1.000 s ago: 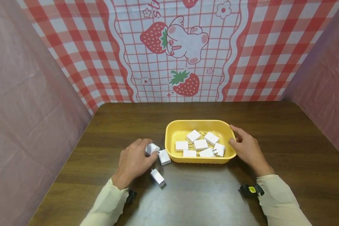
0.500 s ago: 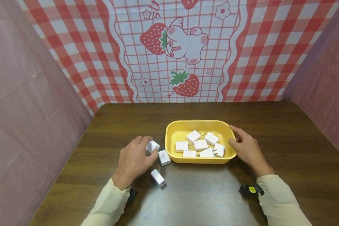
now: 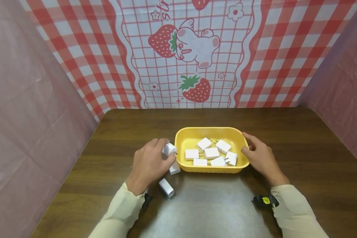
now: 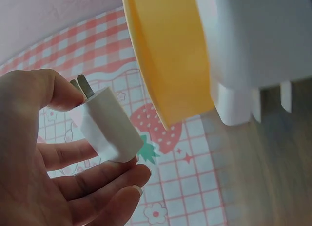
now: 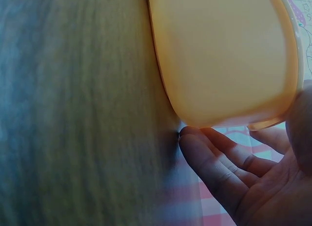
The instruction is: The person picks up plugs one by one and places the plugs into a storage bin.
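Observation:
In the head view my left hand pinches a white charger plug between thumb and fingers, right at the left rim of a yellow plastic bin. The left wrist view shows this plug with its two metal prongs by the thumb. My right hand grips the bin's right end, thumb over the rim and fingers along the outside wall, as the right wrist view also shows. Several white plugs lie flat inside the bin.
Two more charger plugs lie on the wooden table: one plug beside the bin's left front corner, partly hidden by my left hand, and another plug nearer me. A strawberry-print cloth hangs behind the table, with pink cloth at both sides.
My left hand has lifted its plug and moved right to the bin's left rim, now covering part of the nearby plug. The right hand and the bin have stayed in place.

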Motion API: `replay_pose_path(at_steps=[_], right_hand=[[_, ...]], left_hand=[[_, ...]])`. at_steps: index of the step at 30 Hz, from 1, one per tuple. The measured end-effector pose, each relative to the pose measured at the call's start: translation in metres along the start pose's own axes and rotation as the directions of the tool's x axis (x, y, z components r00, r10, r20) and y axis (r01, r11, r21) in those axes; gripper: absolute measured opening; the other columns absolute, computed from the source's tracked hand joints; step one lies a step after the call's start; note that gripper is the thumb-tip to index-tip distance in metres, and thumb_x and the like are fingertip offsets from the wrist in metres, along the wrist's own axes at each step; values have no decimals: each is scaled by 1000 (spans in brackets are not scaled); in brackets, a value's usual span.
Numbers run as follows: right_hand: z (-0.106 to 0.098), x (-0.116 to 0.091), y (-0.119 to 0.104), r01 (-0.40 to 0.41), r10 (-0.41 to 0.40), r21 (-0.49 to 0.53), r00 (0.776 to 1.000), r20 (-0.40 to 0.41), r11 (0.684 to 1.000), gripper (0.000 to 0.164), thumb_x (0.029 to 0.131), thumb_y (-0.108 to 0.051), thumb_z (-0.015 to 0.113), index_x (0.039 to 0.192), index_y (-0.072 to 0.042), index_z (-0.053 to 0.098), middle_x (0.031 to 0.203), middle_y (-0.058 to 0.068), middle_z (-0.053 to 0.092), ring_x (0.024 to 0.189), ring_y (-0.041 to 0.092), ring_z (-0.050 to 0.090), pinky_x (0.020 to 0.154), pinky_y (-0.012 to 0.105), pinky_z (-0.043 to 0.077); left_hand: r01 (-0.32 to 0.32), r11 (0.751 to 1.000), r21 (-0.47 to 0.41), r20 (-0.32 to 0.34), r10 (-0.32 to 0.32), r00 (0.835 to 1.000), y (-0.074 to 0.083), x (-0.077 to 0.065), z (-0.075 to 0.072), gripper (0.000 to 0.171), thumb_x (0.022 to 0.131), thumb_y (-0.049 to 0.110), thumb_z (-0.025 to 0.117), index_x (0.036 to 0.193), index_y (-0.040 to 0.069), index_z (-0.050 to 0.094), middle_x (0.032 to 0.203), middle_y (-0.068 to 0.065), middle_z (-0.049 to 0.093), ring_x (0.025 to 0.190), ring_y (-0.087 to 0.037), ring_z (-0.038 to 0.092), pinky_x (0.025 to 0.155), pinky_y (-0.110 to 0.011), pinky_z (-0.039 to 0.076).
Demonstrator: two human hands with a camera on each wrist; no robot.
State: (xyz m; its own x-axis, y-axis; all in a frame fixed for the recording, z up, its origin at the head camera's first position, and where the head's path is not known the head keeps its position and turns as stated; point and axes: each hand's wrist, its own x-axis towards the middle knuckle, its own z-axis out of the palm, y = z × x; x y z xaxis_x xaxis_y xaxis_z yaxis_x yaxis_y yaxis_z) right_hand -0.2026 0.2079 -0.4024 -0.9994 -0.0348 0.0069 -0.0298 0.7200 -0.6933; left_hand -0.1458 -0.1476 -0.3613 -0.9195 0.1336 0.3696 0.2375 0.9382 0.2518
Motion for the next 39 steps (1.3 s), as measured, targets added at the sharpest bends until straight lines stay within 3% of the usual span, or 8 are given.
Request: replay_pose_path(at_steps=[8,17,28,39], right_hand=[[0,0,0,5,-5,3,1000,1,1000,63,97,-22,53,156,-11,34,113,20,54,92,31,51,70,34,48],[-1,1,2,7,-7,7,1000,-3,1000,63,97,-22,53,156,-11,34,112,20,54,91,30,51,69,33,49],[1,0,3,9,-9,5,1000,-3,1000,62,97,-21,53,155,-10,36,106,19,54,88,30,51,67,34,47],[0,2,4,12,-12,1,1000,-5,1000,62,97,-22,53,156,-11,35,107,19,54,88,30,51,67,34,47]], left_hand=[[2,999,-37,-23,-2,1000,12,4,1,44,87,46,64,117,14,70,100,-2,67,75,-13,56,62,-32,51],[-41,996,-74,-32,39,999,23,12,4,43,88,46,64,116,14,70,97,0,67,70,-11,54,57,-28,47],[-94,994,-63,19,96,995,44,25,12,49,91,49,61,123,14,69,112,-4,70,84,-16,64,62,-35,53],[-107,994,3,93,106,990,47,40,18,50,93,50,60,127,14,67,113,-5,70,78,-15,61,58,-32,51]])
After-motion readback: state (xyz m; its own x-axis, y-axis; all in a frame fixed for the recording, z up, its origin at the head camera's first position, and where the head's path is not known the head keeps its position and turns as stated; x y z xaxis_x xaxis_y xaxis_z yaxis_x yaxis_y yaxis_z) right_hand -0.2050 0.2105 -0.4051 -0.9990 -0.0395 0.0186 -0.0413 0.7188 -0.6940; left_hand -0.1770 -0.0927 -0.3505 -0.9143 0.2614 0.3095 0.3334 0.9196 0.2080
